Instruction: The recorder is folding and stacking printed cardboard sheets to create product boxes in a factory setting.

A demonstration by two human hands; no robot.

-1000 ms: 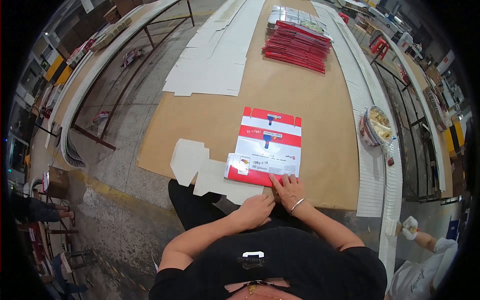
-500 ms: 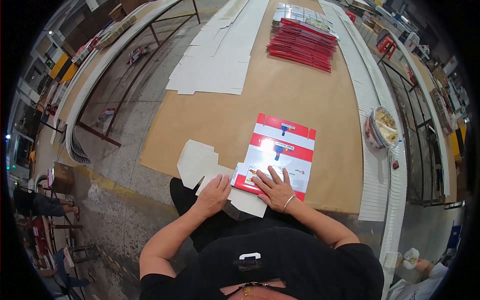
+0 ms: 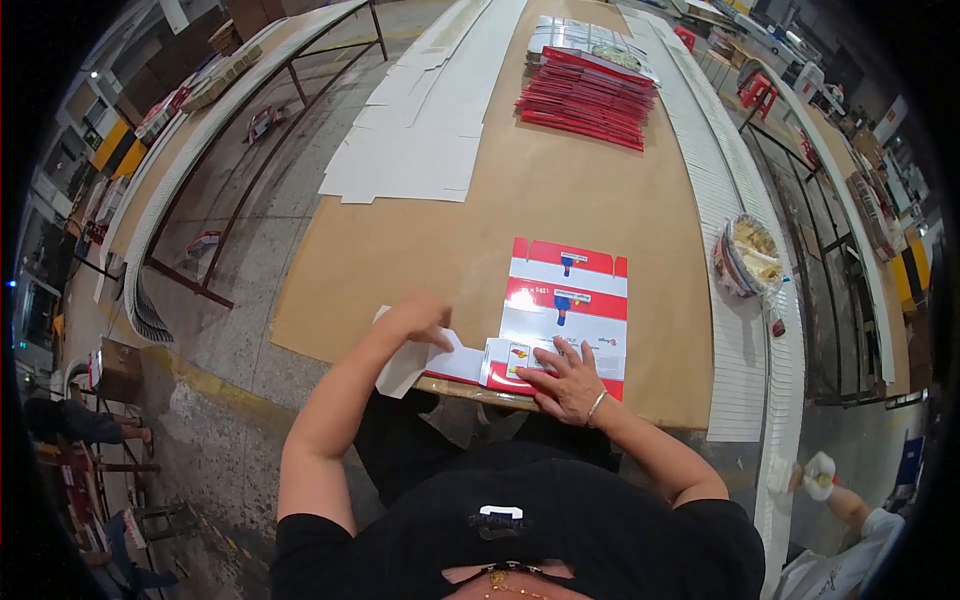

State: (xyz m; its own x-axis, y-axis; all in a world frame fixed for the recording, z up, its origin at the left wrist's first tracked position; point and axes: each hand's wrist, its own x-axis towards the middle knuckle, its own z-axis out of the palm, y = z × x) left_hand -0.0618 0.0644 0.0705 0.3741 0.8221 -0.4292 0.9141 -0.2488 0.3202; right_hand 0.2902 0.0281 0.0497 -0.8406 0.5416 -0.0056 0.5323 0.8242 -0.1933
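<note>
A flat red-and-white printed carton (image 3: pixel 565 285) lies near the front edge of the brown-covered table. My right hand (image 3: pixel 572 382) rests on its near part, fingers spread and holding nothing. Left of it, my left hand (image 3: pixel 420 322) is over a plain white flap (image 3: pixel 402 368) that stands partly raised. Its fingers point down toward the flap and are blurred, so their grip does not show. Between the hands, a red strip and white inner panel (image 3: pixel 458 362) of the carton show along the table's edge.
Flat white card blanks (image 3: pixel 410 150) overlap at the far left of the table. A pile of red folded cartons (image 3: pixel 585 100) is at the far end. A tub (image 3: pixel 750 255) stands on the ribbed white strip at right. Another person's gloved hand (image 3: pixel 820 478) shows at lower right.
My left hand has lifted and moved forward and slightly left. The white flap has turned partly up, baring red by the edge. My right hand has stayed on the carton.
</note>
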